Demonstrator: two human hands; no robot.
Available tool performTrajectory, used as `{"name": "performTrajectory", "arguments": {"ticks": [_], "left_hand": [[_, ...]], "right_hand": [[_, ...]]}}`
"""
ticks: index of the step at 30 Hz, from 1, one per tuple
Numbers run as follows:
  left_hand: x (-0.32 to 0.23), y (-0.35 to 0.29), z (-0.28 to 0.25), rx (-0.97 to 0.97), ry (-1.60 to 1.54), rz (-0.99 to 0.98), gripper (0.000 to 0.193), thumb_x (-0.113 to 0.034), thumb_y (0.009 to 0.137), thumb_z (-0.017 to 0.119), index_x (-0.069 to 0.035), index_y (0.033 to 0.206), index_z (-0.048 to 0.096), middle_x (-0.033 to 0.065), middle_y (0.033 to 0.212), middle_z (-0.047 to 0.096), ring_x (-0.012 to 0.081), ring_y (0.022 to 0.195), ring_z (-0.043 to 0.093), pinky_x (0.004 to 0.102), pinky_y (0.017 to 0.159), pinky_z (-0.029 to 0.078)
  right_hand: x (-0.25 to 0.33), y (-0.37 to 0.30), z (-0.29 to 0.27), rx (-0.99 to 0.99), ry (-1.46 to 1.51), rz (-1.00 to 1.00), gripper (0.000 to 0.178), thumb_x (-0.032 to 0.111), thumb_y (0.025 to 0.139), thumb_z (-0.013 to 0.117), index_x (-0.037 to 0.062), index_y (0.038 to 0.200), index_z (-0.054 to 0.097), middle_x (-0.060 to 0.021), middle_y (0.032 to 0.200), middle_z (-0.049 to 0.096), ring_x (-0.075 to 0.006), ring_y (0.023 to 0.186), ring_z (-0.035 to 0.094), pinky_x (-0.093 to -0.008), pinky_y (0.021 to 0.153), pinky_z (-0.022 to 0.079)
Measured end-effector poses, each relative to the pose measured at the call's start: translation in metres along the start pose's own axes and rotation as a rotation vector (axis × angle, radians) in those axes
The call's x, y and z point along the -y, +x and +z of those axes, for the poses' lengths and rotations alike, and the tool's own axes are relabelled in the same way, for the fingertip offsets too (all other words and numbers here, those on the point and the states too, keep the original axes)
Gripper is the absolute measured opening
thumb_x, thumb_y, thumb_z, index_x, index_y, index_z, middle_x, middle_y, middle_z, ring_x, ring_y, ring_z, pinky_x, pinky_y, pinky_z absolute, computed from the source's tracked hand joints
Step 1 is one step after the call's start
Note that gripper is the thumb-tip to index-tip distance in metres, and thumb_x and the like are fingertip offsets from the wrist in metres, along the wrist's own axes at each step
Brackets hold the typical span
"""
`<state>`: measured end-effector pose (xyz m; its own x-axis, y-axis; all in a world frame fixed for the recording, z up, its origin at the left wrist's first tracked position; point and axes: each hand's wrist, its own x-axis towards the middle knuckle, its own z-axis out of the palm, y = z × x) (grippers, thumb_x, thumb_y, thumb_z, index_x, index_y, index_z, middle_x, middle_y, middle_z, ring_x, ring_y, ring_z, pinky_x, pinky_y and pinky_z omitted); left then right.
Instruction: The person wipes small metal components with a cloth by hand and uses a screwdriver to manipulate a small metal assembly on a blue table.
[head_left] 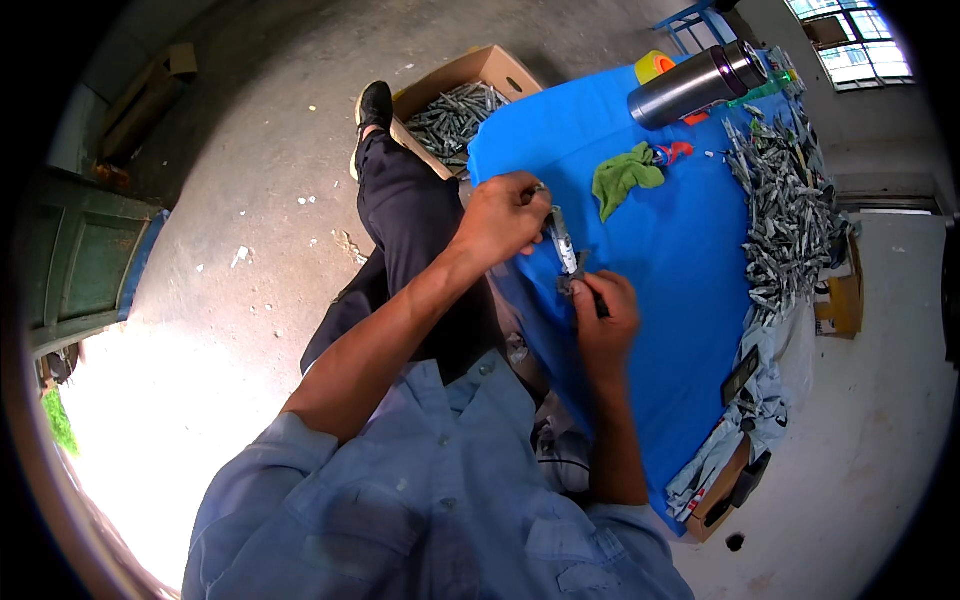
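In front of my body, over the near left edge of the blue-covered table (670, 330), my two hands hold a slim wrapped tube (563, 243) with a whitish lower part. Its upper end is pinched by my left hand (503, 222), the fingers closed and partly hiding it. Around the lower end, my right hand (608, 308) closes with thumb and fingers. A small dark grey piece (571, 282) shows at the right fingertips; I cannot tell whether it is a cloth or part of the tube.
A green cloth (626, 180) lies beyond my hands, near a steel flask (690, 88) and yellow tape roll (654, 66). Slim wrapped pieces (790, 220) heap along the table's right side. An open cardboard box (495, 68) of similar pieces stands past my knee. A phone (740, 376) lies at right.
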<state>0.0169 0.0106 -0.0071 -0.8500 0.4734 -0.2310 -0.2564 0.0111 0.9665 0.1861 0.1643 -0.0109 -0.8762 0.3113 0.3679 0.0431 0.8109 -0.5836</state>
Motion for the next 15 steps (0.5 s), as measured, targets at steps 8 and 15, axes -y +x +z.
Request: {"name": "performTrajectory", "arguments": {"ticks": [8,15], "left_hand": [[0.001,0.001,-0.003,0.02,0.036,0.02,0.026,-0.016,0.104,0.06,0.006,0.095,0.07,0.0107,0.073,0.07,0.0158,0.057,0.069,0.0308,0.052,0.058],[0.004,-0.001,0.001,-0.012,-0.019,-0.031,0.026,-0.02,0.105,0.062,0.005,0.101,0.071,0.0095,0.076,0.071,0.0132,0.06,0.069,0.0288,0.052,0.058]], "right_hand": [[0.025,0.055,0.029,-0.057,0.235,0.032,0.014,0.005,0.094,0.078,-0.0015,0.106,0.074,-0.015,0.103,0.072,-0.0257,0.088,0.07,-0.035,0.076,0.055],[0.003,0.036,0.023,-0.014,0.159,0.009,0.012,0.006,0.091,0.08,-0.0002,0.101,0.077,-0.0155,0.101,0.072,-0.029,0.087,0.069,-0.0381,0.077,0.055]]}}
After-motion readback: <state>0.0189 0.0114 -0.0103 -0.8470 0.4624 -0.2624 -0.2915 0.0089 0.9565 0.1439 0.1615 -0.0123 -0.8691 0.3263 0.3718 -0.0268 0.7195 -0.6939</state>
